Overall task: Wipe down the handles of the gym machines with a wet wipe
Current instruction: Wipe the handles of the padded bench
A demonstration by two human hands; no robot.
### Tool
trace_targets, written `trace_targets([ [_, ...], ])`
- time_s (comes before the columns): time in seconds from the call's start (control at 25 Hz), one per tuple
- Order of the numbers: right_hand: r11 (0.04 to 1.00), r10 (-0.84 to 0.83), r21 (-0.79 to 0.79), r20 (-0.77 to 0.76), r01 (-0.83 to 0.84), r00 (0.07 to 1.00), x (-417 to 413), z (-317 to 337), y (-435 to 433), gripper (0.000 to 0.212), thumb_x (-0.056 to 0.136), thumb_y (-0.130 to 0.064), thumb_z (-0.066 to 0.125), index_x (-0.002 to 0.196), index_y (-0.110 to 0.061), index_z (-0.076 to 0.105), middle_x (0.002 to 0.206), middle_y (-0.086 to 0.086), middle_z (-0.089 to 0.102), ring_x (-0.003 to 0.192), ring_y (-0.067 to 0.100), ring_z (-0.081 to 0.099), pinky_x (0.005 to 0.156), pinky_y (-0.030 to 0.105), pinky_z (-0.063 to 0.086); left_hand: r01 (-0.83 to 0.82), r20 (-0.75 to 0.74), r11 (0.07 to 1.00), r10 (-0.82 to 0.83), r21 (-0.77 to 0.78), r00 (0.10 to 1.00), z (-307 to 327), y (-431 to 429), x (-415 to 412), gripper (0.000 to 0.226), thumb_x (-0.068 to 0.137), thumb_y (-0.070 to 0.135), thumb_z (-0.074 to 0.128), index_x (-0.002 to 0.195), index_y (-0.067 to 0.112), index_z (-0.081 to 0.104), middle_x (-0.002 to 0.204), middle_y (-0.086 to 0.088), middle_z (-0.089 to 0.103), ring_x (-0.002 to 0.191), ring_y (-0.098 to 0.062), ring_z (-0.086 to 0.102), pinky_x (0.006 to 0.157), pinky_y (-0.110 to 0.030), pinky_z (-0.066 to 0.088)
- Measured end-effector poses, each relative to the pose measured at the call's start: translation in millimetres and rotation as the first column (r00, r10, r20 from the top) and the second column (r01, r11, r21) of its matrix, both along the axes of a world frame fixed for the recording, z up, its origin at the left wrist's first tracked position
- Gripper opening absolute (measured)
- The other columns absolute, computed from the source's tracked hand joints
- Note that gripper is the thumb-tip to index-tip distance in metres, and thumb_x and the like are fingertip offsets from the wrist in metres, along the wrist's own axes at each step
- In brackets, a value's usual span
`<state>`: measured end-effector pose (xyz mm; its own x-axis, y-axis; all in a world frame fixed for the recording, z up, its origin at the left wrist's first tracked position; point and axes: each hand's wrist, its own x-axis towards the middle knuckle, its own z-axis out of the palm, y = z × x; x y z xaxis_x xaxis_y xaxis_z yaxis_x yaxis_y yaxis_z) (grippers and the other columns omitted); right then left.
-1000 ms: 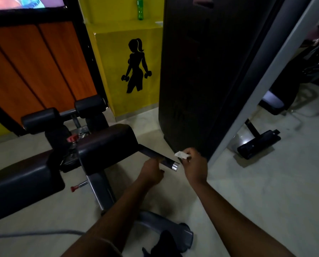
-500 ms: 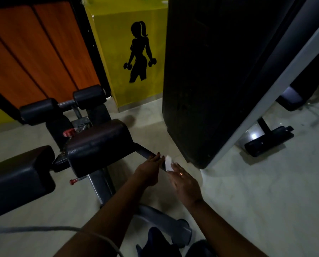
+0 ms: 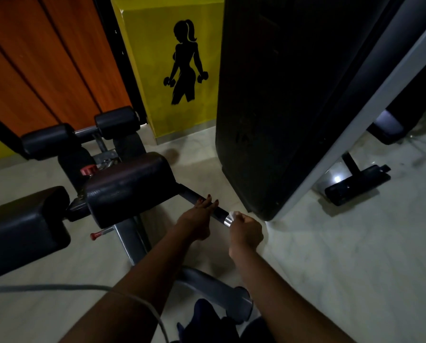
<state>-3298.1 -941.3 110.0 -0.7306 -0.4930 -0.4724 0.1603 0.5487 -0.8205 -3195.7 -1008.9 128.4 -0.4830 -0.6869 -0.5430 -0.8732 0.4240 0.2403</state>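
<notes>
The left grip [image 3: 197,220] curls its fingers over the black handle [image 3: 219,213]. The right grip [image 3: 245,231] is closed tight, pinching the white wipe [image 3: 236,214] at the handle's shiny end.

The handle [image 3: 188,193] is a dark, matt bar, ending in a bright polished metal cap [image 3: 227,221]; the wet wipe [image 3: 234,214] looks like soft, white, crumpled cloth or paper. The pads [image 3: 128,186] of the machine are black, leather-like upholstery with a faint sheen; the frame [image 3: 130,241] below is smooth grey painted metal; the knob [image 3: 88,170] looks like red plastic. The floor [image 3: 330,256] is pale, smooth and glossy, throwing back a light; the wall panels [image 3: 46,70] show an orange wood grain; the yellow wall [image 3: 152,58] is matt.
</notes>
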Motion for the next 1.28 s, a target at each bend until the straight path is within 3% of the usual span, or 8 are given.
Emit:
trace_targets([
  [0.16, 0.989, -0.074, -0.050, 0.658, 0.142, 0.749, -16.2, 11.2, -0.8, 0.034, 0.099, -0.006, 0.044, 0.132, 0.004, 0.046, 0.136, 0.021, 0.051, 0.114, 0.031, 0.059, 0.090, 0.034, 0.049, 0.001, 0.009, 1.000, -0.001, -0.010, 1.000, -1.7, -1.0, -2.2, 0.093, 0.086, -0.003, 0.056, 0.154, 0.025, -0.001, 0.161, -0.003, -0.011, 0.149, -0.027, -0.002, 0.117, -0.041, 0.027],
  [0.4, 0.949, -0.188, 0.027, 0.847, 0.313, 0.497, -20.8, 15.5, -12.1, 0.037, 0.101, 0.002, 0.032, 0.136, 0.008, 0.039, 0.141, 0.028, 0.041, 0.131, 0.039, 0.042, 0.101, 0.046, 0.038, -0.001, 0.020, 1.000, 0.001, 0.002, 1.000, 1.0, -0.9, -2.1, 0.095, 0.085, -0.005, 0.056, 0.154, 0.026, -0.001, 0.161, -0.003, -0.012, 0.149, -0.027, -0.004, 0.118, -0.043, 0.024],
  [0.6, 0.959, -0.149, -0.043, 0.767, 0.281, 0.625, -12.1, 7.3, 10.5, 0.018, 0.089, 0.007, 0.056, 0.106, 0.010, 0.056, 0.117, 0.029, 0.057, 0.104, 0.034, 0.061, 0.084, 0.036, 0.053, -0.002, 0.017, 1.000, 0.002, -0.009, 1.000, 0.2, -1.0, -1.4, 0.096, 0.084, -0.006, 0.055, 0.154, 0.026, -0.001, 0.161, -0.003, -0.013, 0.149, -0.026, -0.003, 0.115, -0.043, 0.030],
  [0.72, 0.970, -0.127, -0.160, 0.309, 0.183, 0.942, 5.4, 1.1, 9.3, 0.017, 0.090, -0.002, 0.059, 0.097, -0.014, 0.069, 0.105, 0.009, 0.069, 0.098, 0.022, 0.066, 0.079, 0.027, 0.055, 0.005, 0.029, 1.000, -0.005, 0.001, 1.000, 0.4, -0.7, -1.6, 0.096, 0.084, -0.005, 0.055, 0.154, 0.026, -0.002, 0.161, -0.003, -0.013, 0.149, -0.027, -0.003, 0.114, -0.043, 0.031],
  [0.8, 0.967, -0.077, -0.239, 0.074, 0.093, 0.994, 8.2, 2.9, 7.3, 0.021, 0.094, -0.009, 0.058, 0.108, -0.019, 0.071, 0.106, -0.003, 0.071, 0.103, 0.015, 0.066, 0.073, 0.015, 0.052, 0.005, 0.032, 1.000, -0.005, 0.008, 0.999, 1.9, -1.8, -2.3, 0.095, 0.084, -0.004, 0.055, 0.154, 0.026, -0.002, 0.161, -0.003, -0.013, 0.149, -0.027, -0.004, 0.116, -0.044, 0.029],
  [0.92, 0.983, -0.126, -0.127, 0.071, 0.135, 0.989, 16.4, -0.4, 11.8, 0.024, 0.096, -0.018, 0.056, 0.116, -0.013, 0.069, 0.112, 0.004, 0.069, 0.106, 0.019, 0.063, 0.069, 0.010, 0.044, 0.002, 0.041, 1.000, -0.003, 0.016, 0.999, 3.8, -1.4, -3.0, 0.094, 0.085, -0.004, 0.055, 0.154, 0.026, -0.001, 0.161, -0.003, -0.014, 0.149, -0.027, -0.005, 0.117, -0.044, 0.026],
  [1.08, 0.934, -0.316, -0.021, 0.411, 0.356, 0.855, 30.7, 4.5, 6.2, 0.028, 0.096, -0.014, 0.055, 0.123, -0.008, 0.062, 0.117, 0.015, 0.064, 0.102, 0.024, 0.063, 0.081, 0.030, 0.052, 0.004, 0.044, 1.000, -0.005, 0.025, 0.999, 4.2, -2.6, -3.4, 0.094, 0.085, -0.005, 0.054, 0.154, 0.027, -0.002, 0.161, -0.003, -0.014, 0.148, -0.027, -0.005, 0.116, -0.043, 0.028],
  [1.28, 0.986, -0.021, 0.166, 0.224, -0.017, 0.974, 11.6, -10.7, -12.5, 0.049, 0.094, -0.014, 0.057, 0.139, -0.004, 0.041, 0.134, 0.016, 0.053, 0.123, 0.028, 0.053, 0.093, 0.029, 0.048, 0.007, 0.035, 1.000, -0.008, 0.029, 0.999, 5.0, -2.2, -2.2, 0.094, 0.084, -0.006, 0.053, 0.154, 0.028, -0.001, 0.161, -0.002, -0.014, 0.149, -0.026, -0.004, 0.115, -0.044, 0.029],
])
